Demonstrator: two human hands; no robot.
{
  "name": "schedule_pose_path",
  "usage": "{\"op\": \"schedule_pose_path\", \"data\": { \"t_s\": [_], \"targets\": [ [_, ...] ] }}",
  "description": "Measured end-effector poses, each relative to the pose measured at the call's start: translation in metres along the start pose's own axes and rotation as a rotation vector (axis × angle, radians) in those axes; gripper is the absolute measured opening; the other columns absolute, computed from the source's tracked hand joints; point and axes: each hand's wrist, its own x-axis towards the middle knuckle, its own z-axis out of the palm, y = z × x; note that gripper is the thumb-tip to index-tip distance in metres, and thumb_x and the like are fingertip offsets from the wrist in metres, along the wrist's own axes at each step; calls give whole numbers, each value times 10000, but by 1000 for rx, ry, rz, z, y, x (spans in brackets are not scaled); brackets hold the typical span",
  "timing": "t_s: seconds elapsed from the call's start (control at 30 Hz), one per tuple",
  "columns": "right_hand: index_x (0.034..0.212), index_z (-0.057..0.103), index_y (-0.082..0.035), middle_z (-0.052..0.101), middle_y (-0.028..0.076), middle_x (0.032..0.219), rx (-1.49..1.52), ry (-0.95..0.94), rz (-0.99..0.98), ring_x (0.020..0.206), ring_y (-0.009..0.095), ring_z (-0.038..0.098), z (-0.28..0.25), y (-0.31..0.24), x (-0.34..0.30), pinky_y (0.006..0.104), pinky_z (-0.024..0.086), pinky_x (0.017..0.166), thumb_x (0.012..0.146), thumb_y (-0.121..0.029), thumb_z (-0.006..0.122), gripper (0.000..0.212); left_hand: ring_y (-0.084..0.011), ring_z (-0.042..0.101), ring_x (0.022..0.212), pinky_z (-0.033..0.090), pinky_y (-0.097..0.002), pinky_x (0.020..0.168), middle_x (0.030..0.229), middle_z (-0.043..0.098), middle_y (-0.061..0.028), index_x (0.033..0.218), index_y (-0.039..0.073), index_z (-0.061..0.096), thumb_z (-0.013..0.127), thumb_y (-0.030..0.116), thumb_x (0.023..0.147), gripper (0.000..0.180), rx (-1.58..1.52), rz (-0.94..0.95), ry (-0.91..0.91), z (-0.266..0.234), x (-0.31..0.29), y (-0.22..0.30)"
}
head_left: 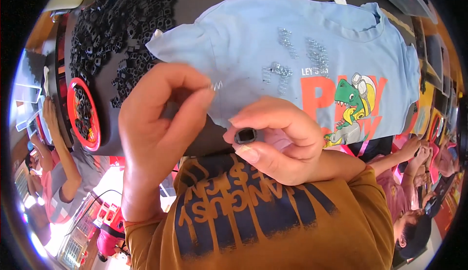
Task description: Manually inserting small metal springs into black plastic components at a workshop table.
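Between thumb and forefinger of my left hand is a small metal coil spring. My right hand pinches a small black plastic part with a squarish opening facing up. The two hands are a short way apart, above the near edge of a light blue T-shirt spread on the table. Three loose clusters of small springs lie on the shirt, beyond my right hand. The shirt bears a green dinosaur print.
A large heap of black plastic parts covers the table's far left. A red round tray holding more such parts stands at the left edge. Other people sit at both sides; a co-worker's arm reaches in at the left.
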Motion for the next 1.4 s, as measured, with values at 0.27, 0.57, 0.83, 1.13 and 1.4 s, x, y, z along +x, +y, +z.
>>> {"op": "schedule_pose_path", "data": {
  "t_s": [0.27, 0.57, 0.83, 1.13, 1.4],
  "targets": [
    [1014, 629, 12, 616, 104, 866, -294, -84, -190, 741, 211, 590, 3, 4, 8, 281, 452, 625, 736, 15, 697, 286, -181, 542, 700, 400, -261, 612, 765, 581, -105, 798, -26, 617, 639, -38, 653, 147, -5, 235, -158, -18, -20, 18],
    [1009, 634, 15, 618, 119, 876, -444, -164, -115, 764, 212, 603, 8, -3, 8, 278, 468, 644, 721, 35, 695, 295, -253, 593, 642, 463, -317, 570, 765, 617, -105, 868, 16, 655, 690, -27, 669, 207, 214, 421, -229, -30, -25, 5],
    [1011, 613, 34, 613, 142, 948, -491, -221, -41, 841, 223, 602, 4, -3, 3, 292, 474, 719, 749, 42, 666, 268, -191, 564, 593, 408, -293, 508, 744, 603, -40, 972, 45, 670, 721, 15, 619, 358, 218, 620, -36, -16, -42, -21],
    [999, 612, 52, 610, 156, 934, -436, -165, 31, 810, 207, 592, 12, -3, 1, 274, 460, 709, 736, 74, 656, 268, -218, 567, 629, 442, -311, 572, 725, 594, -60, 975, 44, 655, 650, -8, 667, 312, 508, 471, 251, -62, -57, -46],
    [978, 619, 59, 613, 165, 936, -457, -162, 11, 810, 198, 592, 15, -1, 0, 271, 462, 717, 723, 81, 667, 261, -288, 586, 805, 473, -333, 713, 914, 580, -140, 1046, 32, 620, 565, -1, 825, 231, 731, 143, 541, -101, -47, -68]
  ]
}}
